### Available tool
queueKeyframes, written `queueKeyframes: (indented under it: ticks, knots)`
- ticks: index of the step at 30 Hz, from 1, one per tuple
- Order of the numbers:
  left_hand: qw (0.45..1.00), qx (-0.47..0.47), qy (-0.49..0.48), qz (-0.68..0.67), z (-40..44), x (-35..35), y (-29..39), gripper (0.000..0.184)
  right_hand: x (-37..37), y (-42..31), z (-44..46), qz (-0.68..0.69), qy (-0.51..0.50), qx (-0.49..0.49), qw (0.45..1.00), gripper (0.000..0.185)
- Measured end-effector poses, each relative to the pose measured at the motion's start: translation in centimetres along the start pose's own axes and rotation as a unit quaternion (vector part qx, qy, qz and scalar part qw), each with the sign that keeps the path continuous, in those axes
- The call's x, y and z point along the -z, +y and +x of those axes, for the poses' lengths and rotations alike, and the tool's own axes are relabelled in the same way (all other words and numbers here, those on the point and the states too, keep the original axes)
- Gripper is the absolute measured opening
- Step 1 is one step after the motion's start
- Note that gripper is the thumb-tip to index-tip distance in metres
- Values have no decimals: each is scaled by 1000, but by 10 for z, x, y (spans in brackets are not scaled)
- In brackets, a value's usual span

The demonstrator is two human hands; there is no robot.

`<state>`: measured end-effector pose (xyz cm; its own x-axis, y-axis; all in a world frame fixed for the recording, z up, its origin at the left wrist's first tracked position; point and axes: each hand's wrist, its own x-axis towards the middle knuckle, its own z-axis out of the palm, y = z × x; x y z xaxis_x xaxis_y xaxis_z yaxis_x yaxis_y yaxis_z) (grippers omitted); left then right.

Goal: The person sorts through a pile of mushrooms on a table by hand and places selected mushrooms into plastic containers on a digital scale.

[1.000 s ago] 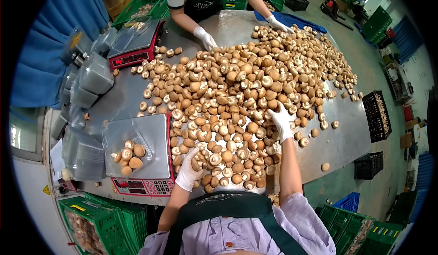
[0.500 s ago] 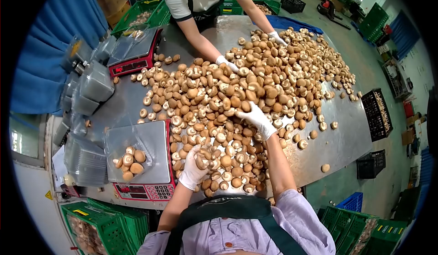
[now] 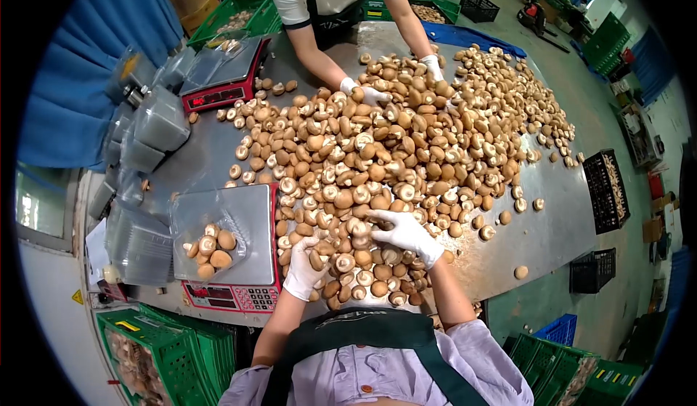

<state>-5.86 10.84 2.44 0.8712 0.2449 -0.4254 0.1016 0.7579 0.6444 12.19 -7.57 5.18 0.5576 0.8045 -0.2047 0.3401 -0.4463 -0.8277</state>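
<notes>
A large heap of brown-capped shiitake mushrooms (image 3: 406, 144) covers the metal table. My left hand (image 3: 299, 271), in a white glove, is closed around a mushroom (image 3: 316, 261) at the heap's near left edge. To its right, my gloved right hand (image 3: 408, 237) curls its fingers and thumb against a slightly blurred mushroom (image 3: 359, 229); its grip is partly hidden. Left of my hands, a clear plastic tray (image 3: 236, 224) with several mushrooms (image 3: 210, 248) sits on a red-framed scale (image 3: 255, 217).
Across the table (image 3: 552, 224), a co-worker's gloved hands (image 3: 369, 95) are in the heap. A second scale (image 3: 221, 79) stands at the far left, near stacked clear trays (image 3: 138, 250). Green crates (image 3: 156, 355) and black crates (image 3: 604, 188) stand around the table.
My right hand has drawn back toward me and closer to my left hand. My left hand has stayed nearly in place. The co-worker's hands have shifted within the heap.
</notes>
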Motion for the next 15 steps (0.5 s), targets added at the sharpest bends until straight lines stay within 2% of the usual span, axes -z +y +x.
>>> queueKeyframes:
  ticks: [1,2,4,5,6,7,8,10,11,12,13,15]
  knots:
    - [998,-39,13,39,-3,-1,0,25,10,-4,-3,-16,-9,-67,998,46]
    - [994,-77,25,79,-6,-2,0,20,15,1,-2,26,36,-69,997,37]
    - [986,-113,40,118,-6,1,1,17,20,24,8,-13,192,-64,979,33]
    - [999,-4,34,-29,-1,5,4,17,26,22,14,-34,223,-88,970,32]
    - [979,105,27,-175,3,8,6,17,31,20,20,-55,253,-111,959,32]
    - [982,103,27,-158,2,8,5,20,34,15,25,-50,279,-112,952,30]
    - [995,64,0,-72,-2,3,5,26,32,21,35,-57,315,-73,945,29]
    - [988,91,-20,-124,1,-4,6,31,29,31,61,-160,373,-38,913,31]
    - [988,90,-19,-125,2,-1,3,31,31,27,69,-217,330,-54,917,39]
    - [982,100,-73,-144,3,3,-2,34,29,27,77,-266,284,-67,919,46]
    - [972,109,-128,-163,5,6,-4,38,23,32,82,-293,283,-49,912,48]
    - [978,111,-118,-133,-1,-18,4,41,18,30,89,-333,290,-33,896,46]
